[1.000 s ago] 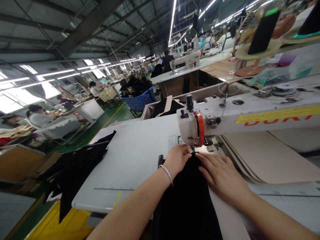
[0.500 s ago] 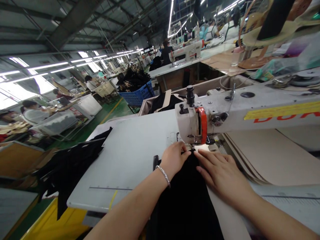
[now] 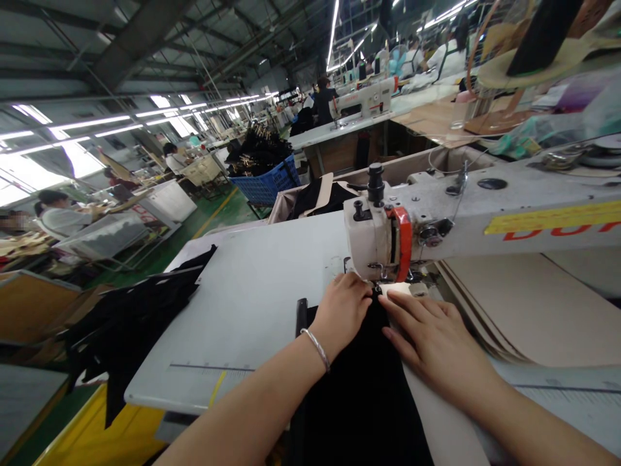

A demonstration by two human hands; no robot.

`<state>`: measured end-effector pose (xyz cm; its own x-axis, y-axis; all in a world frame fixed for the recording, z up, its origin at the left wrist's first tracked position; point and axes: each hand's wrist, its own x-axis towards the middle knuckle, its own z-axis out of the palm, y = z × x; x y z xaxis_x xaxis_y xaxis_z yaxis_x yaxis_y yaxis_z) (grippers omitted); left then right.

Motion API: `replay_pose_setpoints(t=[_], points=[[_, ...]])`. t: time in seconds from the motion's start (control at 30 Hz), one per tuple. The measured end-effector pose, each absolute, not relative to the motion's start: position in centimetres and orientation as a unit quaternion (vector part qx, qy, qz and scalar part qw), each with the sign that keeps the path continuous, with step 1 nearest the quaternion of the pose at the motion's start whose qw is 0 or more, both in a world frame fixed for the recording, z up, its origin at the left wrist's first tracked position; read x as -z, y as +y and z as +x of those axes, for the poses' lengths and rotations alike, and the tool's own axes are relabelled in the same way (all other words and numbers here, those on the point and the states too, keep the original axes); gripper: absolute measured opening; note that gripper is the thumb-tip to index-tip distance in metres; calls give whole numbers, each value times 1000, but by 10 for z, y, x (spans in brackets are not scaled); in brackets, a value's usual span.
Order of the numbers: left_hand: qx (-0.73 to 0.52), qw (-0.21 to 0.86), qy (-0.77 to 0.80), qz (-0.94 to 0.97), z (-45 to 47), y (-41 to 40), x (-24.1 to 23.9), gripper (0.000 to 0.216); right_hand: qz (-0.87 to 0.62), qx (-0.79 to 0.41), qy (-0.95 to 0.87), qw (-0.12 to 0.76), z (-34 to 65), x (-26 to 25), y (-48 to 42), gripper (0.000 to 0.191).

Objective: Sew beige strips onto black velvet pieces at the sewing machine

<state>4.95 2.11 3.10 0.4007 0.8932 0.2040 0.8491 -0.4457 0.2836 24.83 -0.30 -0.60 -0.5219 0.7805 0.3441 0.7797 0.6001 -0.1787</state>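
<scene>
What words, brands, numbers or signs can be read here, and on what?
"D...", red, on the near sewing machine; a yellow strip covers the letter tops, leaving the rest uncertain.
Left ruler strip: markings too small to read.
Far sewing machine: red lettering too small and blurred.

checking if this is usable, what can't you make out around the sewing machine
Head view: black fabric, near end cut off by bottom edge.
Head view: sewing machine, right end cut off by right edge.
Head view: black fabric behind the left hand, hidden by that hand.
</scene>
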Motion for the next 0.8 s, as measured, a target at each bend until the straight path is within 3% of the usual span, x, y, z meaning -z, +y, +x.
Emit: replay_pose_setpoints(t=[0.2, 0.63, 0.8], points=[[-125, 58, 434, 890, 39, -2, -31, 32, -438, -7, -876, 204, 250, 8, -2, 43], [-109, 72, 447, 885, 35, 3, -21, 36, -445, 2, -873, 202, 249, 8, -2, 44], [-56, 74, 438, 894, 34, -19, -38, 40, -422, 19, -880, 217, 254, 3, -23, 38]])
